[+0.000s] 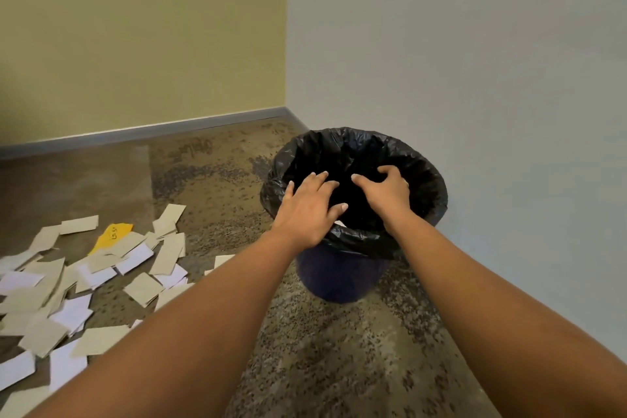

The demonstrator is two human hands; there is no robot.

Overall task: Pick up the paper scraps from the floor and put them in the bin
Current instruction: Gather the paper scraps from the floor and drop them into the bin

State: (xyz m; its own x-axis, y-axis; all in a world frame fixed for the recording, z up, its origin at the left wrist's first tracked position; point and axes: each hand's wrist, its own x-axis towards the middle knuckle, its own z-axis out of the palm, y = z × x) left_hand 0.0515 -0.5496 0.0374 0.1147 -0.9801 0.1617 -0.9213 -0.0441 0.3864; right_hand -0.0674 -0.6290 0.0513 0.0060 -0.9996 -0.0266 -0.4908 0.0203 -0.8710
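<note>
- The left hand (310,205) hovers palm down over the near-left part of the bin's mouth. Its fingers are straight and spread apart and hold nothing.
- The right hand (386,192) hangs just beside it over the middle of the opening. Its fingers are splayed and bent downward, and no scrap shows in its grip.
- The two hands are close together but not touching, and both bare forearms reach in from the bottom edge.
- The round dark-blue plastic bin (339,278) stands on the speckled brown floor (237,180) near the corner, close to the pale grey wall (475,44).
- A crinkled black plastic liner (356,146) is folded over its rim.
- A small white corner shows inside the near rim, under the left hand. What it is cannot be told.
- The beige and white rectangular paper scraps (101,268) lie overlapping on the floor at the left, well apart from the bin.
- One yellow paper scrap with handwriting (113,234) lies among them, towards the far side.
- A single beige scrap (222,260) lies just beside the left forearm.
- A grey skirting board (135,132) runs along the foot of the yellow-green wall (135,27).
</note>
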